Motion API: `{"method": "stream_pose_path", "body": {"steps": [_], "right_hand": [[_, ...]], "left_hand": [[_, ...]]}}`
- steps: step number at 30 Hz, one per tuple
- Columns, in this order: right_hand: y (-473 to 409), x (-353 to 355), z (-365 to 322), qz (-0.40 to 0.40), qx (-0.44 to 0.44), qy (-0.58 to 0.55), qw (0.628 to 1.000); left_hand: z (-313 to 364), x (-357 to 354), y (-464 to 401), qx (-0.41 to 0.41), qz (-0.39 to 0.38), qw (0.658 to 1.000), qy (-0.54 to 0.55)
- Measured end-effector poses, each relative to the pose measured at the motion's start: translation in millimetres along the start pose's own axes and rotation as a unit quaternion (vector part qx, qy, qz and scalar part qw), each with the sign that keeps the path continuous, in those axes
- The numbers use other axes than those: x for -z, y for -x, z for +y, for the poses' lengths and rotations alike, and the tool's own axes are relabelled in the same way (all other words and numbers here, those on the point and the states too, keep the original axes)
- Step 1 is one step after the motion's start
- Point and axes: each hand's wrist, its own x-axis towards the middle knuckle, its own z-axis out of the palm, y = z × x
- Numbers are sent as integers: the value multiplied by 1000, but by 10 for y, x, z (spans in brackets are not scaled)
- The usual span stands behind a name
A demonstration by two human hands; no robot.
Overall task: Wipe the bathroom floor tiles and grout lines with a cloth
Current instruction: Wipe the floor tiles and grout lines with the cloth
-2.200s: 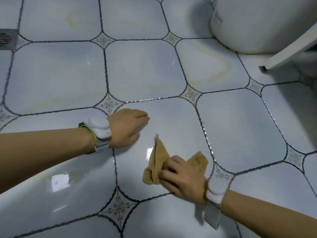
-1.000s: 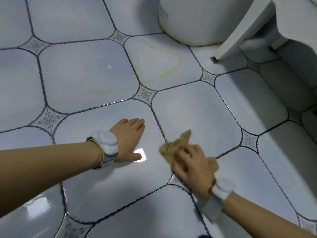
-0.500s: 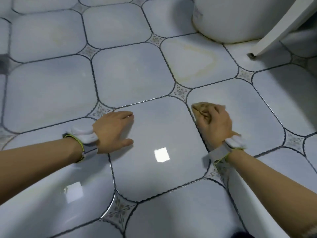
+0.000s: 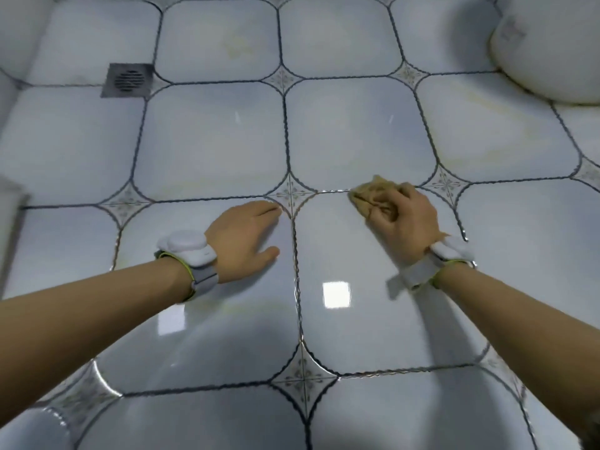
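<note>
Glossy pale blue floor tiles (image 4: 207, 141) with dark grout lines (image 4: 296, 287) fill the view. My right hand (image 4: 406, 225) grips a bunched tan cloth (image 4: 373, 194) and presses it onto the horizontal grout line at the top edge of a tile. Most of the cloth is hidden under my fingers. My left hand (image 4: 243, 238) rests flat on the neighbouring tile, fingers straight, its tips near the diamond inset (image 4: 292, 193). Both wrists wear white bands.
A white toilet base (image 4: 548, 50) stands at the top right, with yellowish stains on the tile (image 4: 500, 138) in front of it. A square metal floor drain (image 4: 127, 80) sits at the top left. A pale wall edge (image 4: 9, 228) runs along the left.
My right hand has carried the cloth from the near tile up and away to the far grout line. The left hand has stayed flat on the floor. The view swung left, showing the drain.
</note>
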Motion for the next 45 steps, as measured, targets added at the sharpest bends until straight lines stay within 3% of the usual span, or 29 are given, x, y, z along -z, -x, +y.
{"method": "stream_pose_path", "body": {"steps": [2,4,6,9,11,12,13,15,17,19,21,24,27,28,29,31,33,35,37,40,45], "right_hand": [[-13,-38,-63,17,-19,2,1000],[277,-31,-178,15,16,-14,1000],[801,1,-307,-60,125,-60,989],[1466,98,-341,-194,304,-110,926],[1351,119,-247,-222,372,-116,894],[1161,106,-220,-215,375,-105,896],[916,76,-210,-188,347,-91,914],[347,27,-216,-103,201,-52,973],[-94,-40,-245,-48,70,-21,996],[-215,-100,-320,-24,24,-21,999],[-76,-182,-516,-9,32,-50,998],[529,-311,-909,-74,164,-115,977],[1068,-378,-1163,-231,393,-156,876],[1066,-434,-1212,-261,436,-166,845],[940,-474,-1209,-270,448,-164,836],[531,-665,-1332,-220,388,-158,881],[-7,-856,-1467,-130,259,-140,947],[-342,-1016,-1638,-102,176,-122,971],[-296,-1049,-1713,-85,164,-119,976],[307,-940,-1853,-145,282,-171,933],[1084,-553,-1809,-339,492,-168,784]], "left_hand": [[-85,-3,23,-9,-6,1000,-10],[-125,-22,20,-17,-2,1000,-8],[-111,-66,-24,-29,9,1000,1],[-20,-182,-111,-59,-10,998,-10],[45,-280,-152,-76,-48,995,-44],[67,-315,-171,-82,-67,992,-64],[77,-335,-188,-86,-80,990,-82],[78,-292,-228,-98,-71,988,-97],[26,-160,-239,-105,-25,992,-70],[-59,-8,-183,-62,28,998,8],[-253,96,21,33,80,994,62],[-572,151,430,134,89,985,56],[-756,131,852,205,86,973,58],[-800,111,1018,229,88,967,64],[-804,70,1116,246,95,962,76],[-825,22,1400,287,101,948,88],[-845,-50,1661,299,89,946,84],[-894,-79,1926,318,68,942,77],[-919,-112,2069,347,66,933,70],[-1048,-113,2232,366,53,927,56],[-1109,-94,2024,346,73,933,70]]}}
